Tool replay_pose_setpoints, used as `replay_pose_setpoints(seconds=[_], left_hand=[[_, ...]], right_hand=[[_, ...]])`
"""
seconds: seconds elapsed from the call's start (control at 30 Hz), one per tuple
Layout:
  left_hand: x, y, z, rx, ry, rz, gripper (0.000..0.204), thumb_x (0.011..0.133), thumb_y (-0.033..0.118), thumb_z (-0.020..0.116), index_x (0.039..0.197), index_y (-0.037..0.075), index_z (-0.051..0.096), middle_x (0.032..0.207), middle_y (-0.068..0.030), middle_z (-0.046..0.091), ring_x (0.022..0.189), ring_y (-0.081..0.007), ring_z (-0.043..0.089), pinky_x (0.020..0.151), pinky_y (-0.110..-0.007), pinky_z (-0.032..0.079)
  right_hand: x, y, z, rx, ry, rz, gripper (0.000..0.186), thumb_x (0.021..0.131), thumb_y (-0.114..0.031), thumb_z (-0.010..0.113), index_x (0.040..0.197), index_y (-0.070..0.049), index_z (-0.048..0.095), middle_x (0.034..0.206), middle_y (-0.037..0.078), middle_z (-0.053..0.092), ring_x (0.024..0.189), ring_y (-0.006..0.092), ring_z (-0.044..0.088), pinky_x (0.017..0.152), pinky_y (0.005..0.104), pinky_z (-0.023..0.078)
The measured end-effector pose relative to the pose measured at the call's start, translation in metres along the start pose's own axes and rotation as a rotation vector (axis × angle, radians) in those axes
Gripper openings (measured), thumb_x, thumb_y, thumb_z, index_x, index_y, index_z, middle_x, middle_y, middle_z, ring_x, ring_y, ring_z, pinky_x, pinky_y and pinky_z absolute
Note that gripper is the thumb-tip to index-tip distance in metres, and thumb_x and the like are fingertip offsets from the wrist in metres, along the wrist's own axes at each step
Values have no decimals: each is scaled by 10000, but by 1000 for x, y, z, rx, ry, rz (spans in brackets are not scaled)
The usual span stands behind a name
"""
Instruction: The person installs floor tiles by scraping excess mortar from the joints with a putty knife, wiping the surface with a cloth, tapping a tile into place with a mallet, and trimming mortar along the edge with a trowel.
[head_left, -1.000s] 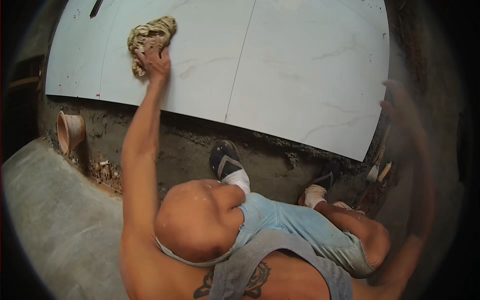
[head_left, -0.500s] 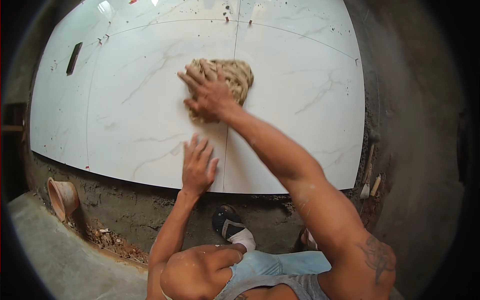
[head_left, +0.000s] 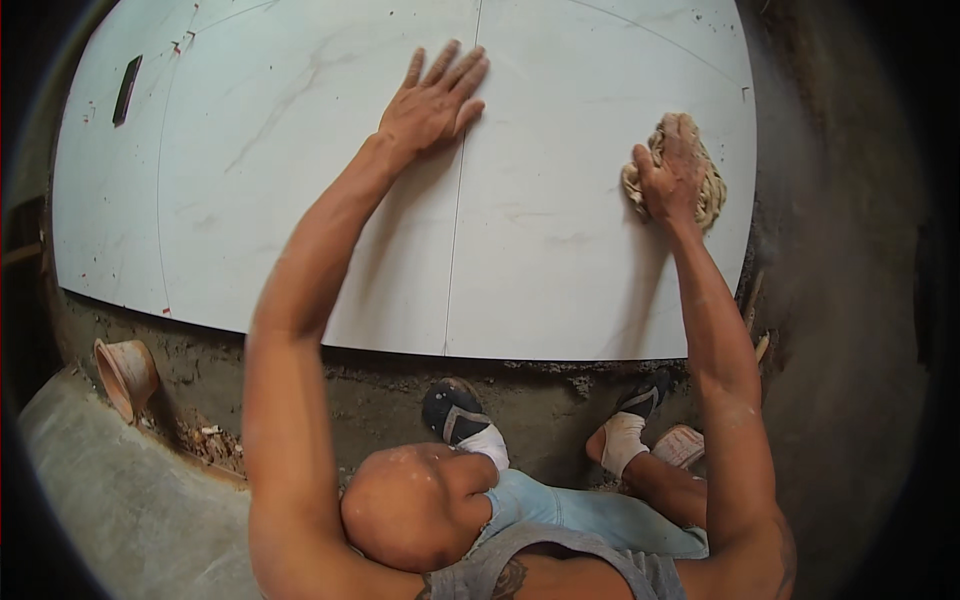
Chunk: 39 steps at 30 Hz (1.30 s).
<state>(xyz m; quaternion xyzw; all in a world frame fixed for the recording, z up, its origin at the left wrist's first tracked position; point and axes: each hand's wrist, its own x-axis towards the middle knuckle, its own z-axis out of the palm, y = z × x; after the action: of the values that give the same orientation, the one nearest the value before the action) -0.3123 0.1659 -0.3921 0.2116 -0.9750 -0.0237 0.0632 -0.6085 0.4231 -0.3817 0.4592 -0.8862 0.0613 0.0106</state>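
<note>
Large white marbled floor tiles (head_left: 560, 270) with thin joints spread in front of me. My right hand (head_left: 675, 170) presses a bunched beige rag (head_left: 712, 200) against the tile surface near its right edge, fingers laid over the cloth. Farther left, my left hand (head_left: 432, 105) rests flat on the tiles beside the joint (head_left: 459, 200), fingers spread and holding nothing. Small dark specks dot the surface in places.
A dark narrow bar (head_left: 126, 90) lies on the far left tile. Small red spacers (head_left: 167, 311) sit along the joints. An orange-brown bucket (head_left: 127, 378) leans at the lower left by rubble (head_left: 215, 445). Rough wet mortar (head_left: 380, 385) borders the tiles' near edge.
My right hand has carried the rag from the middle to the right side of the tiles. My left hand has reached forward from the near edge and lies flat farther out.
</note>
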Motion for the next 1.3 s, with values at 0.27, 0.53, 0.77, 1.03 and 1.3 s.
replay_pose_setpoints(seconds=[0.27, 0.53, 0.77, 1.03, 1.3], left_hand=[[-162, 45, -47, -308, -458, 388, 626, 1072, 430, 411, 1630, 192, 258, 1711, 18, 209, 1596, -240, 89, 1317, -479, 23], [-257, 85, -89, -271, -548, 184, 575, 1024, 306, 522, 1576, 343, 365, 1684, 126, 265, 1596, -212, 97, 1312, -530, -30], [-255, 113, -76, -251, -357, 89, 609, 961, 201, 606, 1535, 329, 450, 1657, 144, 330, 1596, -224, 117, 1280, -640, -25], [-278, 99, -73, -439, -141, 86, 481, 752, -4, 678, 1220, 102, 649, 1416, -41, 611, 1454, -351, 417, 1230, -588, 271], [-218, 113, -96, -432, -50, 31, 461, 901, 102, 701, 1340, 14, 590, 1467, -170, 543, 1462, -401, 401, 1207, -561, 326]], right_hand=[[-44, 24, -1, 258, 171, 7, 858, 923, -586, 631, 1609, -176, 319, 1673, 155, 269, 1513, 479, 238, 1218, 658, 152], [-108, -23, -2, 199, 204, 48, 814, 925, -533, 639, 1597, -192, 332, 1627, 142, 376, 1505, 400, 309, 1197, 674, 128], [-99, -152, 8, 265, 58, -543, 661, 929, -474, 624, 1538, -293, 443, 1629, -41, 407, 1523, 305, 309, 1232, 610, 135], [-149, -136, 0, 383, -310, -974, 792, 769, -157, 673, 1517, -332, 478, 1624, -56, 420, 1496, 333, 323, 1244, 555, 170], [-139, -33, -21, 222, -156, -751, 769, 801, -490, 718, 1518, -406, 452, 1651, -70, 353, 1546, 315, 258, 1187, 747, 36]])
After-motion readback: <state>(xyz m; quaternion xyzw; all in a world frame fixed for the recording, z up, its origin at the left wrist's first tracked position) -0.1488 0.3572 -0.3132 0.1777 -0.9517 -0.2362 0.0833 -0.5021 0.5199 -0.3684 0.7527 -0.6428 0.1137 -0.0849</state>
